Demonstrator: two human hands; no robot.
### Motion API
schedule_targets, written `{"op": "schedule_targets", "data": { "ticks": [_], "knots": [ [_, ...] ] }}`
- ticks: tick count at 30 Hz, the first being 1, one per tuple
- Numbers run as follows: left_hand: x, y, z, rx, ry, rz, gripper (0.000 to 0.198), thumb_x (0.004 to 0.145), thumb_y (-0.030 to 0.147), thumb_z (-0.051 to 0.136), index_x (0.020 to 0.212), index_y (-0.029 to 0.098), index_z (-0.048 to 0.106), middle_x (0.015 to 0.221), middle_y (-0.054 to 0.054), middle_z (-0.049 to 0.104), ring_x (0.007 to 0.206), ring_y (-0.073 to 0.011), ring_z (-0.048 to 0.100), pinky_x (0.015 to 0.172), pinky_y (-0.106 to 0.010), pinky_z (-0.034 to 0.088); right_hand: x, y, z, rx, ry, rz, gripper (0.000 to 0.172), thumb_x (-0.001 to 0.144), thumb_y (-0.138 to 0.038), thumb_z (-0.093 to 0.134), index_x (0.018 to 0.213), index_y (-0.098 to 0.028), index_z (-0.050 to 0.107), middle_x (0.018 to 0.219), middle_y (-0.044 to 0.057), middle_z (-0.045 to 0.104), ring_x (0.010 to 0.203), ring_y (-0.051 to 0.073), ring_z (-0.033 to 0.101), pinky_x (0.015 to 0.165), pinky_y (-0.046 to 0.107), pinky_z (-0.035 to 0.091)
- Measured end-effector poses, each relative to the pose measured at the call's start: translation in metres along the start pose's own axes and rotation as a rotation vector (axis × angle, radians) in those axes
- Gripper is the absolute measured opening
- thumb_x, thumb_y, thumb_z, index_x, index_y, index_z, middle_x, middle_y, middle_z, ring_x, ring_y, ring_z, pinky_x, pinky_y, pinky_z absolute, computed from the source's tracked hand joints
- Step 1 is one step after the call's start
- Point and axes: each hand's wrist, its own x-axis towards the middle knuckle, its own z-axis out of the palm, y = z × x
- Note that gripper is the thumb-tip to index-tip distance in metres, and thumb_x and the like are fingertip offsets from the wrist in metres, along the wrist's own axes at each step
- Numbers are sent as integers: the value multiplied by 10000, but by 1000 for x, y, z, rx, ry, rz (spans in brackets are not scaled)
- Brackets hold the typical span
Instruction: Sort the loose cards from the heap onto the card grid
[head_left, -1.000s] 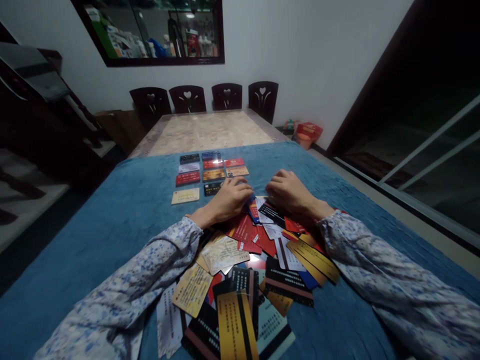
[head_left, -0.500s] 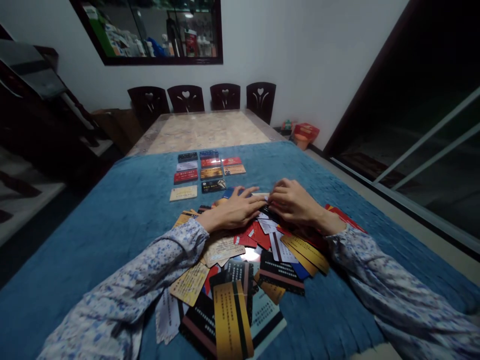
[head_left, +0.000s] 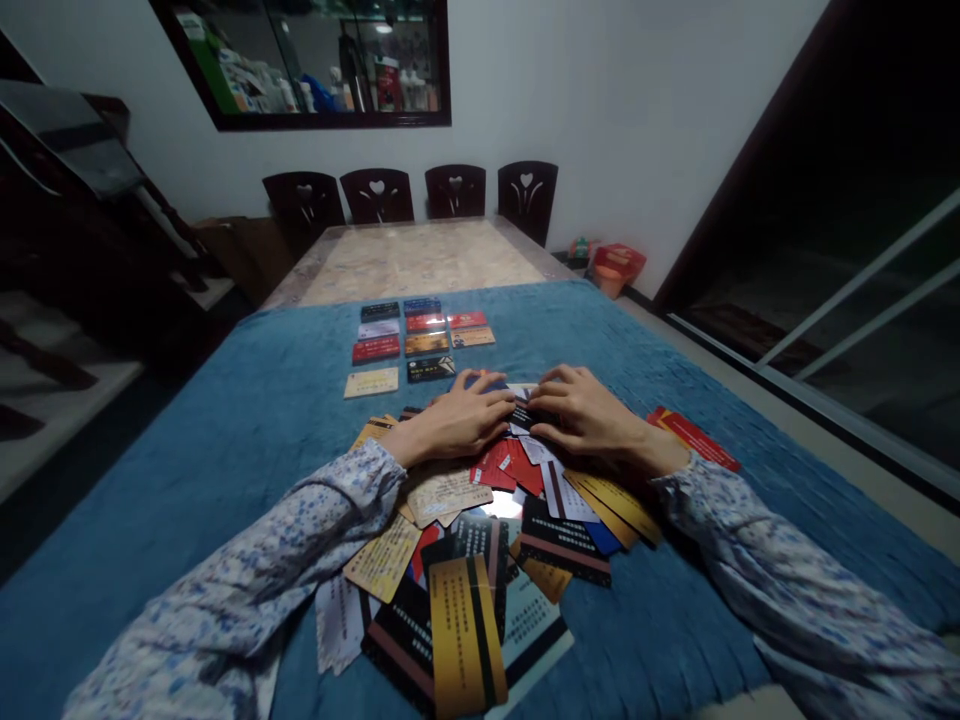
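Many loose cards (head_left: 469,630) lie heaped on the blue cloth (head_left: 247,420) covering the counter (head_left: 420,255). The left hand (head_left: 459,418) and right hand (head_left: 589,412) rest palm-down over the heap, fingers slightly parted; whether either pinches a card, I cannot tell. Beyond, rowed cards (head_left: 427,343) lie flat.

A cloth (head_left: 187,450) is covering the counter's (head_left: 427,260) near part. On it, a heap of cards (head_left: 480,540) is spreading, with the left hand (head_left: 469,415) and right hand (head_left: 581,410) resting side by side over its far part. Behind, leftward, sorted cards (head_left: 427,343) are lying in three columns. More cards (head_left: 697,440) are lying beyond the right wrist. Chairs (head_left: 436,195) are standing behind the counter.
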Motion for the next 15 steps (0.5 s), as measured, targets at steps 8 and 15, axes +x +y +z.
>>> {"op": "schedule_targets", "data": {
  "ticks": [8,15],
  "knots": [
    [-15,1,-7,61,21,-19,292,1044,314,470,1248,185,635,1357,-143,670,1438,-357,404,1110,-604,296,-2,-3,-3,43,-40,20,379,942,-475,636,1192,-206,730,1239,140,721,1149,330,543,903,486,402],
    [-21,-1,-7,74,61,-18,282,1008,265,519,1250,201,650,1260,-150,673,1385,-347,445,1083,-562,337,-1,0,0,81,-20,-13,315,947,-355,611,1191,-206,742,1190,143,729,1110,305,552,912,495,441]
  ]
}}
